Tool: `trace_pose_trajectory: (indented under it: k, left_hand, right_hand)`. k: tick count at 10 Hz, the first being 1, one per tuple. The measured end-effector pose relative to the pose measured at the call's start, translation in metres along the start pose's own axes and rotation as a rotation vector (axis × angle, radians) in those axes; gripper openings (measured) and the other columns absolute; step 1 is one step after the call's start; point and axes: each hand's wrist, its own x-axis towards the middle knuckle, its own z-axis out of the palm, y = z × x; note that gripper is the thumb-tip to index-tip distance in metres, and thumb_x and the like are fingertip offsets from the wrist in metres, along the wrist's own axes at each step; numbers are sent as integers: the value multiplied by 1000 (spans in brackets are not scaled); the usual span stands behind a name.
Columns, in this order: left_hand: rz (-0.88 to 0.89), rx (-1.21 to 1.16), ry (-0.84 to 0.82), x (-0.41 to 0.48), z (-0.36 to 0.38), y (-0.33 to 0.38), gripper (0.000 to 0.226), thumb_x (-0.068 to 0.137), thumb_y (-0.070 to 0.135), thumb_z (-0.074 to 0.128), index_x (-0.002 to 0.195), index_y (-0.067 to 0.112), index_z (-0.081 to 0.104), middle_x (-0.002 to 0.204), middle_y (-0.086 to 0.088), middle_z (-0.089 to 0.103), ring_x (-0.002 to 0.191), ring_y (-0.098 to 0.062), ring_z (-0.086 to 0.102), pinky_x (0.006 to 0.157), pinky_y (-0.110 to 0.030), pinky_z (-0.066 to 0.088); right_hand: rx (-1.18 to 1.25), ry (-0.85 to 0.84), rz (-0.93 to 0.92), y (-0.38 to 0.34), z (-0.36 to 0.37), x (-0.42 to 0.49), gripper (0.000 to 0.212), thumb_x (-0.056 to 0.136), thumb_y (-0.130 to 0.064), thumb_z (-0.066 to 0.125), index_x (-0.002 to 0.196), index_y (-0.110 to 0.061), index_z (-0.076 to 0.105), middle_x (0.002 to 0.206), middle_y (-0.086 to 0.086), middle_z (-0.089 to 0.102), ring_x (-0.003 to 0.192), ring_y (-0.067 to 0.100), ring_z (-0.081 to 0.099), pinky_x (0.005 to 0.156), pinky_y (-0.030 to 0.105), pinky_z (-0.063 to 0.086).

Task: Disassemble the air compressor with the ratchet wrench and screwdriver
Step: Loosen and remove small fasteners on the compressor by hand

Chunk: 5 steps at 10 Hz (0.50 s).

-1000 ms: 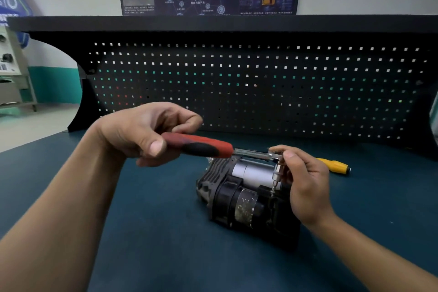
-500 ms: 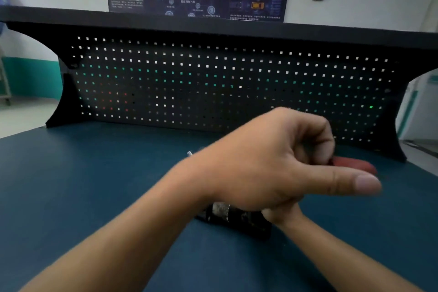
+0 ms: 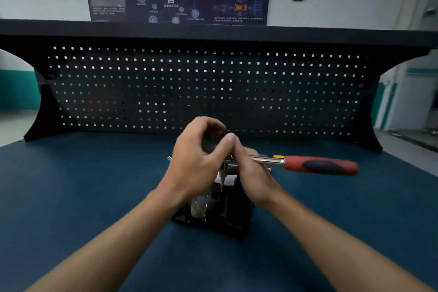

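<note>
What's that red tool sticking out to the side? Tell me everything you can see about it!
It is the ratchet wrench. Its handle is red with a black patch, looks rubbery, and joins a shiny metal shaft. It sits roughly level, handle pointing right, untouched. The right hand grips the head end, hiding it; the left hand is close beside. A thin metal piece drops from the head into the air compressor.

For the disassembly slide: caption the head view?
Right hand holds the head of a red-and-black-handled ratchet wrench atop a black air compressor on the blue bench; left hand curls beside it.
</note>
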Motion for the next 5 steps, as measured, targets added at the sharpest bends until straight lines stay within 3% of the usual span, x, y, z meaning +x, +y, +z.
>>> trace_pose_trajectory:
  k: [1, 2, 3, 4, 5]
  left_hand:
    - [-175, -100, 55, -26, 11, -23, 21, 93, 46, 54, 97, 27, 62, 93, 8, 68, 89, -11, 65, 80, -30, 52]
    - [-236, -103, 106, -40, 16, -40, 23, 95, 44, 47, 92, 27, 61, 88, 9, 67, 85, -8, 63, 78, -23, 48]
    - [-218, -257, 4, -41, 12, -45, 22, 90, 46, 52, 92, 28, 65, 88, 7, 69, 80, -5, 64, 73, -18, 48]
    - [-194, -273, -110, -45, 9, -50, 29, 84, 44, 59, 106, 26, 65, 96, 4, 72, 90, -11, 68, 79, -26, 52]
    - [-172, -269, -194, -49, 12, -48, 43, 86, 40, 67, 126, 27, 58, 97, 2, 75, 94, -13, 70, 84, -23, 52]
  right_hand:
    - [58, -9, -1, 1, 0, 1, 43, 102, -64, 24, 108, -42, 60, 96, -20, 64, 98, 1, 58, 80, 11, 40]
    - [202, 8, 1, 0, 4, 2, 34, 105, -49, 40, 108, -36, 72, 106, -13, 72, 101, 5, 65, 88, 19, 49]
    - [218, 20, 8, 2, 5, 4, 36, 104, -49, 43, 109, -30, 74, 98, -8, 73, 93, 9, 68, 90, 32, 53]
    - [-13, 126, -221, 4, 1, 3, 44, 100, -54, 38, 99, -28, 73, 96, -5, 68, 91, 7, 64, 88, 27, 49]
    - [-232, 146, -445, 5, -7, 0, 52, 100, -55, 33, 99, -20, 72, 94, -9, 59, 96, 8, 59, 85, 23, 46]
